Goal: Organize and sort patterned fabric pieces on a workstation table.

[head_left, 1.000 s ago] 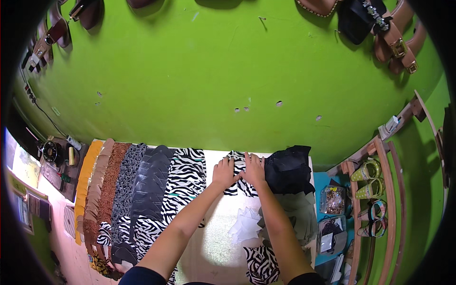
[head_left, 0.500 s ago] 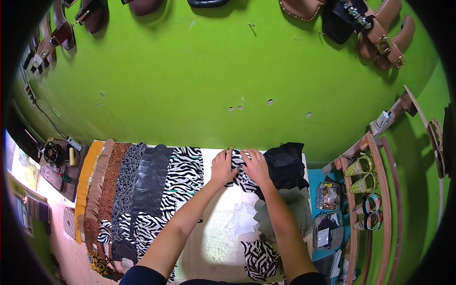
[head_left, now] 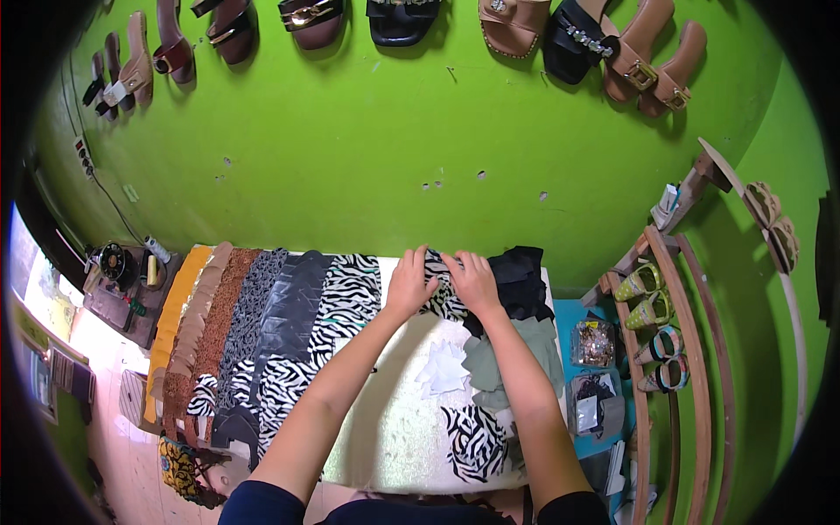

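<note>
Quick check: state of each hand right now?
Left hand: open, thumb out beside the zebra-print pieces; no grip visible.
Right hand: open, at the same pieces; no grip visible.

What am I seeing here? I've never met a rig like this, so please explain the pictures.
No machine here: a person works bare-handed. A wide fisheye camera on their head looks down, so straight edges bend near the rim. The left hand and right hand are at zebra pieces on the white table; whether either holds one is unclear. Black pieces lie to their right, white pieces nearer the person, and rows of pieces to the left. Sandals hang on the green wall.
</note>
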Motion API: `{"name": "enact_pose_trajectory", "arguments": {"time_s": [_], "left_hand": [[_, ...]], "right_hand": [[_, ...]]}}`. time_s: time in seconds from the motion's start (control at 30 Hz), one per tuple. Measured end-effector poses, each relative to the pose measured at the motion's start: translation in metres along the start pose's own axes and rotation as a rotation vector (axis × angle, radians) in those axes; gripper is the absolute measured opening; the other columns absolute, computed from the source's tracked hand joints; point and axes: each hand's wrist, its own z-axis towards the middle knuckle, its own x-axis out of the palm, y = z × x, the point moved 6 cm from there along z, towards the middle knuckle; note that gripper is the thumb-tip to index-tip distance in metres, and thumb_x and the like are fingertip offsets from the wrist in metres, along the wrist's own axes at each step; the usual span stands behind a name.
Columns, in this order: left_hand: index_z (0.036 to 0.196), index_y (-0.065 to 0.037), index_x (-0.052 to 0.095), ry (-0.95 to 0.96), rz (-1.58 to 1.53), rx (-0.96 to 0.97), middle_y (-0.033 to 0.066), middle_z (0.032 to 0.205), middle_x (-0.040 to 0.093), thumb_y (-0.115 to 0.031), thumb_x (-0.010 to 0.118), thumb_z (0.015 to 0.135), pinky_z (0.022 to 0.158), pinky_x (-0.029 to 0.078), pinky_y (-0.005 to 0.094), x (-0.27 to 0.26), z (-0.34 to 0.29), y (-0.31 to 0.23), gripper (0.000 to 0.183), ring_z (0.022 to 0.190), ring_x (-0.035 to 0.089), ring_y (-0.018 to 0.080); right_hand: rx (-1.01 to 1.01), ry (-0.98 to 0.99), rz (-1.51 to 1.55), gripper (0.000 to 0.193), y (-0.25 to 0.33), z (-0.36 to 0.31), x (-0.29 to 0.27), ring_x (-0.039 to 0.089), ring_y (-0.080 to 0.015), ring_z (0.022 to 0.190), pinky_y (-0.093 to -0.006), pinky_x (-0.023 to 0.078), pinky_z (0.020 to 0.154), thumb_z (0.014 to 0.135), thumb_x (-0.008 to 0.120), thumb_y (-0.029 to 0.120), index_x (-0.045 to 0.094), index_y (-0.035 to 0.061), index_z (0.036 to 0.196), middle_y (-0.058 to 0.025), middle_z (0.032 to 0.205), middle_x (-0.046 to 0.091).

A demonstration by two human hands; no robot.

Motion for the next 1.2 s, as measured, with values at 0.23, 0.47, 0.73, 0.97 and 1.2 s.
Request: {"name": "enact_pose_trajectory", "arguments": {"time_s": [0.23, 0.47, 0.73, 0.97, 1.2], "left_hand": [[0.118, 0.0, 0.039, 0.202, 0.024, -0.214, 0.0207, 0.104, 0.049, -0.028, 0.064, 0.067, 0.076, 0.046, 0.0395, -0.021, -0.064, -0.008, 0.062, 0.094, 0.053, 0.035], [0.104, 0.002, 0.047, 0.593, 0.022, -0.511, 0.0219, 0.103, 0.055, -0.038, 0.065, 0.066, 0.078, 0.047, 0.0384, 0.017, -0.189, 0.026, 0.057, 0.093, 0.057, 0.0338], [0.12, 0.002, 0.037, 0.57, 0.073, -0.593, 0.0205, 0.111, 0.05, -0.04, 0.066, 0.068, 0.082, 0.046, 0.0393, 0.041, -0.245, 0.026, 0.073, 0.1, 0.052, 0.0336], [0.132, 0.004, 0.023, 0.504, 0.108, -0.473, 0.0244, 0.126, 0.038, -0.045, 0.066, 0.065, 0.094, 0.036, 0.0406, 0.023, -0.238, 0.012, 0.093, 0.116, 0.04, 0.0356], [0.116, -0.005, 0.046, 0.462, 0.07, -0.436, 0.0186, 0.12, 0.046, -0.034, 0.07, 0.065, 0.085, 0.041, 0.0416, -0.017, -0.237, -0.023, 0.063, 0.107, 0.048, 0.033]], "right_hand": [[0.237, 0.332, 0.52, 0.044, 0.035, -0.031, -0.018, 0.051, -0.0322, 0.092, -0.0387, 0.045, 0.076, 0.068, 0.062, 0.006, 0.049, 0.0117, 0.11, -0.0116, 0.097, 0.049], [0.342, 0.728, 0.8, 0.042, 0.1, -0.14, 0.034, 0.052, -0.0313, 0.098, -0.0355, 0.043, 0.083, 0.072, 0.061, 0.011, 0.05, 0.0124, 0.113, -0.0145, 0.106, 0.051], [0.253, 0.765, 0.585, 0.041, 0.121, -0.187, 0.036, 0.048, -0.0264, 0.102, -0.0352, 0.039, 0.087, 0.073, 0.065, 0.025, 0.056, 0.0142, 0.113, -0.0081, 0.108, 0.054], [0.2, 0.677, 0.517, 0.052, 0.12, -0.182, 0.016, 0.041, -0.0261, 0.115, -0.0382, 0.033, 0.095, 0.076, 0.062, 0.027, 0.047, 0.0102, 0.123, -0.0074, 0.126, 0.045], [0.358, 0.983, 0.466, 0.051, 0.132, -0.177, -0.014, 0.049, -0.0321, 0.104, -0.038, 0.041, 0.086, 0.078, 0.059, 0.029, 0.044, 0.011, 0.124, -0.0132, 0.114, 0.05]]}}
